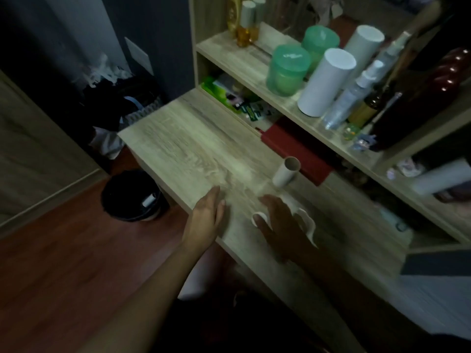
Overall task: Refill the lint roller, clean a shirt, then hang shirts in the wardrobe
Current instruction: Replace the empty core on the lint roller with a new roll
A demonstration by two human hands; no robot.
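A white lint roller handle (309, 223) lies on the wooden desk (183, 149) near its front edge, mostly hidden under my right hand (279, 221). That hand rests flat on top of it with the fingers stretched out, not curled around it. A white end of the handle shows by my fingertips. Just behind, an empty cardboard tube (286, 171) lies tilted on the desk. My left hand (207, 217) lies flat on the desk edge to the left, holding nothing. No shirt is in sight.
A red book (298, 151) lies behind the tube. The shelf (237, 56) above holds green jars (286, 70), white cylinders (325, 81) and spray bottles. A black bin (132, 197) stands on the floor at left, with a basket of clothes (122, 98) behind it.
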